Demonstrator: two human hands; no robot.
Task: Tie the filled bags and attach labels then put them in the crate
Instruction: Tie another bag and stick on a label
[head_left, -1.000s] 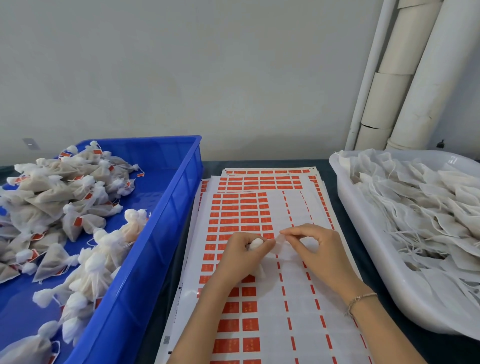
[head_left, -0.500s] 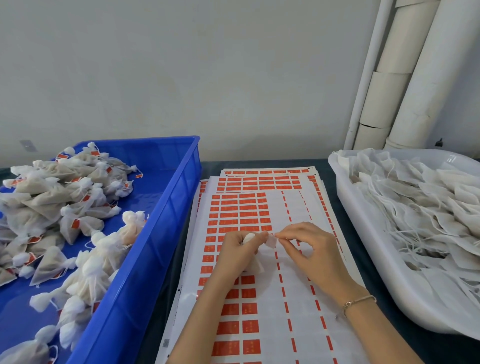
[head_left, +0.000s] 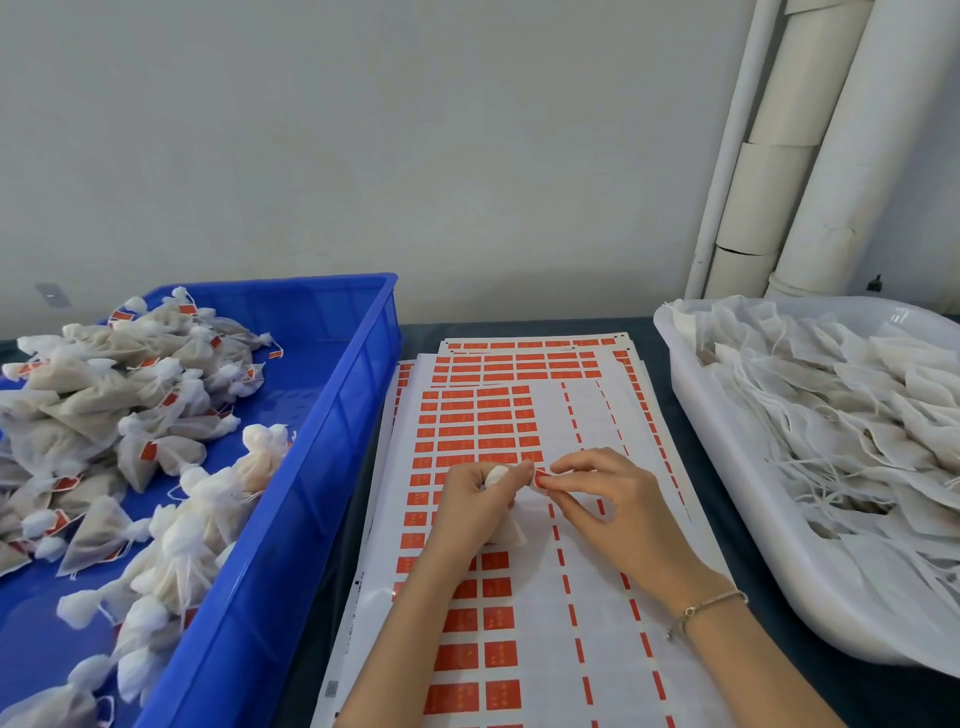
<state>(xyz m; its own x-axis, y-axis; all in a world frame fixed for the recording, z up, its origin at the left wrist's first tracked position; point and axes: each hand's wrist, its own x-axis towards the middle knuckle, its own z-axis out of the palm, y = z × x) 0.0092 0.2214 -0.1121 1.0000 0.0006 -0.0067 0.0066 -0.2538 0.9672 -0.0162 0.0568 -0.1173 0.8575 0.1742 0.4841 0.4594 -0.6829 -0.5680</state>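
My left hand (head_left: 475, 506) grips a small white mesh bag (head_left: 506, 530) by its tied neck, above the sticker sheets (head_left: 519, 597). My right hand (head_left: 605, 499) pinches a small red label (head_left: 540, 479) between thumb and forefinger, right beside the bag's top. The label sits between the two hands, close to the left fingertips. The blue crate (head_left: 332, 467) on the left holds several tied, labelled bags (head_left: 104, 410). On the right, a white tub (head_left: 737, 525) is heaped with flat untied bags (head_left: 841, 415) and their strings.
A stack of label sheets with rows of red stickers covers the dark table between crate and tub. White pipes (head_left: 789, 156) run up the wall at the back right. A grey wall stands close behind the table.
Both hands stayed over the sheets and drew slightly together. A red label now shows pinched in my right fingertips next to the bag's top.
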